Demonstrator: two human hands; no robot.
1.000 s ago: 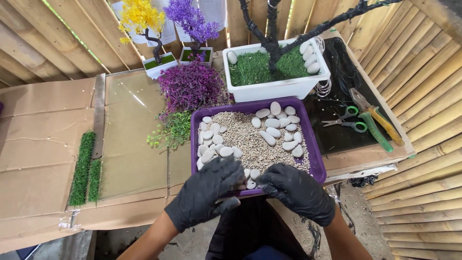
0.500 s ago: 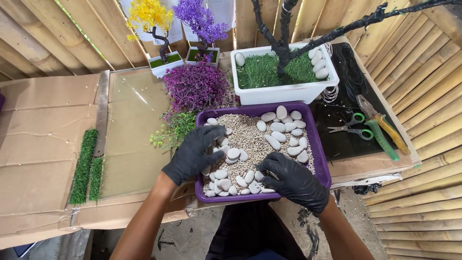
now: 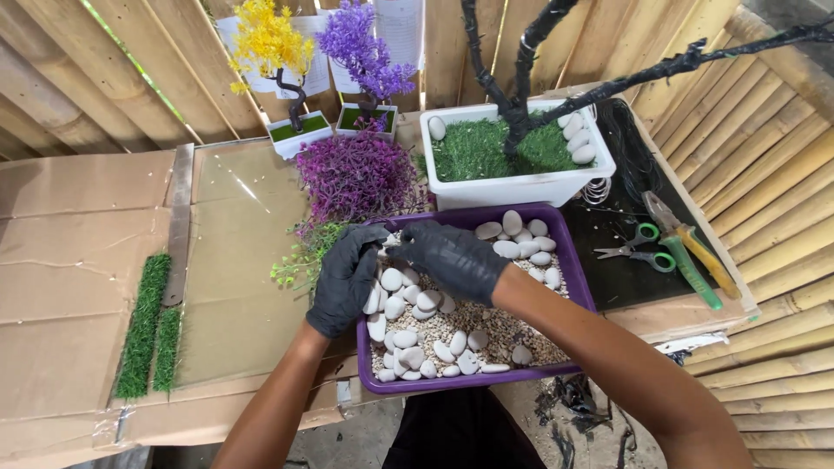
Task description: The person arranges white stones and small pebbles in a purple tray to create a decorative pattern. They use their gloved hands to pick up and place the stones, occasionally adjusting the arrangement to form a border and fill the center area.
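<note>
Both gloved hands, left (image 3: pixel 346 276) and right (image 3: pixel 450 258), bunched over white pebbles (image 3: pixel 408 304) at purple tray's (image 3: pixel 580 280) far-left corner, grip hidden, risking stones spilling over that rim onto the worktop (image 3: pixel 226 260).

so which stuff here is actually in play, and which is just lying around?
In play: purple tray, white stones, left hand, right hand.
Lying about: scissors, pliers, grass strips, white planter, purple foliage.
</note>
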